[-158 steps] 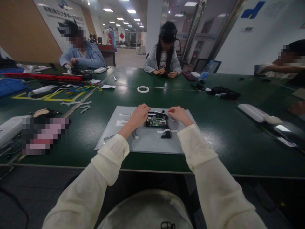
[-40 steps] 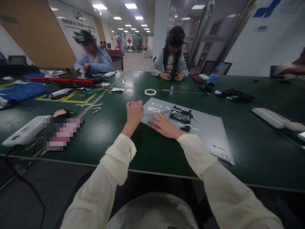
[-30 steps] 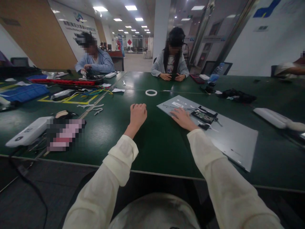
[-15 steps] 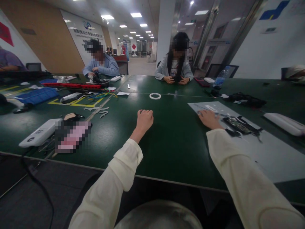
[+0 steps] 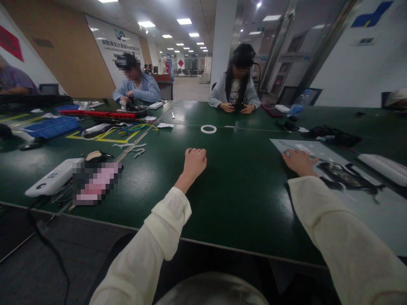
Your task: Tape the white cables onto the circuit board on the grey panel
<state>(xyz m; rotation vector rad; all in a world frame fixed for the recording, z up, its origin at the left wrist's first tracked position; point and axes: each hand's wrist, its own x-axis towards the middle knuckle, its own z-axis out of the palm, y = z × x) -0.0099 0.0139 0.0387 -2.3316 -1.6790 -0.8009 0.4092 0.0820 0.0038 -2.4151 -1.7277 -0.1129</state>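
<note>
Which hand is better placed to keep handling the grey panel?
Right, probably. The right hand lies flat on the near corner of the panel, beside the circuit board. The left hand rests curled on the bare table, well apart from the panel.

Dark green table [image 5: 241,182], glossy with pale ceiling-light reflections. Cream sleeves on both arms, bare left hand [image 5: 194,161] and right hand [image 5: 299,162] beyond them. Pale grey panel [image 5: 375,212] carrying a black-framed green circuit board [image 5: 341,174] with black and white cables. White ring of tape [image 5: 208,129]. Blue tray [image 5: 52,126], red bar [image 5: 97,114], yellow floor-style marking lines [image 5: 104,137] on the tabletop, yellow and green wires [image 5: 144,126]. White flat device [image 5: 52,182] at left, another white one [image 5: 383,166] at right. Light blue top on one co-worker [image 5: 138,91], grey-and-white striped cardigan on the other [image 5: 235,91]. Tan wall [image 5: 63,55], white wall with blue mark [image 5: 370,15].
</note>
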